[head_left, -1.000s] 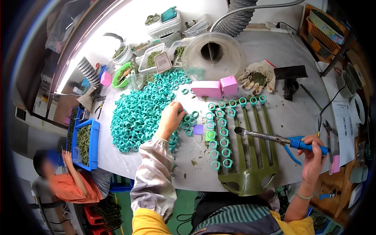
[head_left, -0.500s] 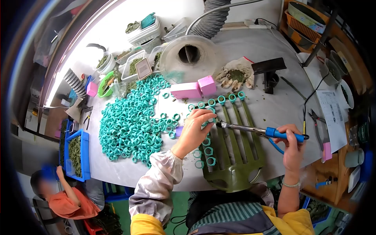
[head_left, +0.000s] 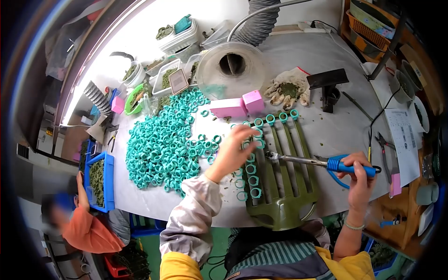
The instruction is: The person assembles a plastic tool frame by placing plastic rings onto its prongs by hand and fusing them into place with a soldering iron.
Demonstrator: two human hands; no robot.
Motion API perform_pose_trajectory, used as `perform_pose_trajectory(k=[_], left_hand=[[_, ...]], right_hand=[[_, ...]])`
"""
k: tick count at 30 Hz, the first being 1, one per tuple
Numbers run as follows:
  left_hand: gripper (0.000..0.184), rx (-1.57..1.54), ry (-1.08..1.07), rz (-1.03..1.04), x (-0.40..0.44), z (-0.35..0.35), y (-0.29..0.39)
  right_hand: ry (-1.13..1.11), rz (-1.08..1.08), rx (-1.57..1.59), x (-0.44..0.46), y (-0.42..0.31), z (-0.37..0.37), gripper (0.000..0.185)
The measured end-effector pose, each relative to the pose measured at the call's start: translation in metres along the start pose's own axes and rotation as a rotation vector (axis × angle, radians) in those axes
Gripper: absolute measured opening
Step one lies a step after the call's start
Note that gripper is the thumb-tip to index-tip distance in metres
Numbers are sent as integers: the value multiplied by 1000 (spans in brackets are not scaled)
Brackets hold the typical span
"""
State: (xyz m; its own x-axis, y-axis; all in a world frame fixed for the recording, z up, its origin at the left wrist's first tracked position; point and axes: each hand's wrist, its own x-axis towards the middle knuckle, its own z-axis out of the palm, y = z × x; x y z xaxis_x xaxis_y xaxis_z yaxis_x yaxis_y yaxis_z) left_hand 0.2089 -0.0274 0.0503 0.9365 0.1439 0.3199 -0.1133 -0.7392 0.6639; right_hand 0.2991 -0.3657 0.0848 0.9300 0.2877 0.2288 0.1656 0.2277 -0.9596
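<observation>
Along the near edge of the tabletop point(head_left: 337, 137), right of centre: one olive rack point(head_left: 282, 212), prongs pointing toward the far edge. Green rings point(head_left: 253, 180) stand in two columns at its left side; others sit at the far prong ends. Ring pile point(head_left: 156, 156) covers the tabletop's left part.

Left hand point(head_left: 235, 150): over the ringed side, thumb and fingertips among the rings. Cannot tell whether they close on one. Right hand point(head_left: 361, 175): wrapped around the blue handle of a tool point(head_left: 303, 161), whose dark tip is over the prongs.

Handling, my estimate: rings light, stiff, perhaps brittle; pinch gently across the outer band. Rack likely rigid, its slender prongs the weak part; lift by the solid near end. Tool seems light enough for one hand; hold the blue handle, fingers off the metal tip.

Containers: blue bin point(head_left: 109, 182) beside the tabletop's left edge, holding olive pieces point(head_left: 96, 179). Green bowl point(head_left: 134, 111) near the far left corner, brownish scraps inside. White tub point(head_left: 138, 78) behind it, more olive bits. Stacked tubs point(head_left: 179, 43) at the far edge: olive pieces on top, lower contents unclear.
</observation>
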Motion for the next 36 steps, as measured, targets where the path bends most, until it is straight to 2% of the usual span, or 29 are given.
perform_pose_trajectory(k=[1, 2, 3, 4, 6, 7, 10, 16, 18, 20, 22, 23, 24, 26, 29, 36], left_hand=[[28, -97, 56, -110, 1, -14, -9], [22, -62, 144, -172, -2, -24, -30], [22, 171, 184, -146, -6, -35, -46], [30, 450, 129, -100, -11, -48, -59], [39, 639, -14, -271, -23, -53, -70], [42, 640, -64, -284, -27, -51, -81], [33, 525, -16, -249, -29, -53, -77], [23, 58, 103, -527, -37, -65, -42], [22, -368, 114, -512, -43, -55, -25], [26, -309, -64, -424, -38, -51, 13], [26, -391, -107, -398, -37, -35, 39], [26, -377, -99, -288, -38, -22, 36], [27, -380, -109, -273, -39, -13, 37], [31, -124, -133, -129, -34, -4, 38], [33, 63, -53, 25, -32, 13, 30], [34, 86, -96, 27, -28, 22, 25]], right_hand=[[-3, -6, 13, 0, -2, -1, 21], [-5, -11, 24, -1, -3, -2, 21], [-2, -3, 29, -2, -4, -3, 21], [-3, 6, 35, -3, -6, -4, 21], [-8, 12, 43, -4, -7, -2, 21], [-7, 10, 44, -4, -7, -2, 21], [3, 13, 34, -6, -9, -2, 20], [12, 15, 18, -9, -12, -4, 20], [8, 22, 8, -10, -13, -5, 20], [2, 33, -5, -10, -11, -7, 20], [6, 22, -11, -12, -9, -6, 20], [10, 15, -15, -12, -8, -6, 20], [-1, 15, -11, -13, -7, -6, 20], [-20, 15, -1, -13, -5, -6, 20], [-29, 20, -9, -14, 0, -3, 19], [-56, 20, 6, -13, 4, 5, 20]])
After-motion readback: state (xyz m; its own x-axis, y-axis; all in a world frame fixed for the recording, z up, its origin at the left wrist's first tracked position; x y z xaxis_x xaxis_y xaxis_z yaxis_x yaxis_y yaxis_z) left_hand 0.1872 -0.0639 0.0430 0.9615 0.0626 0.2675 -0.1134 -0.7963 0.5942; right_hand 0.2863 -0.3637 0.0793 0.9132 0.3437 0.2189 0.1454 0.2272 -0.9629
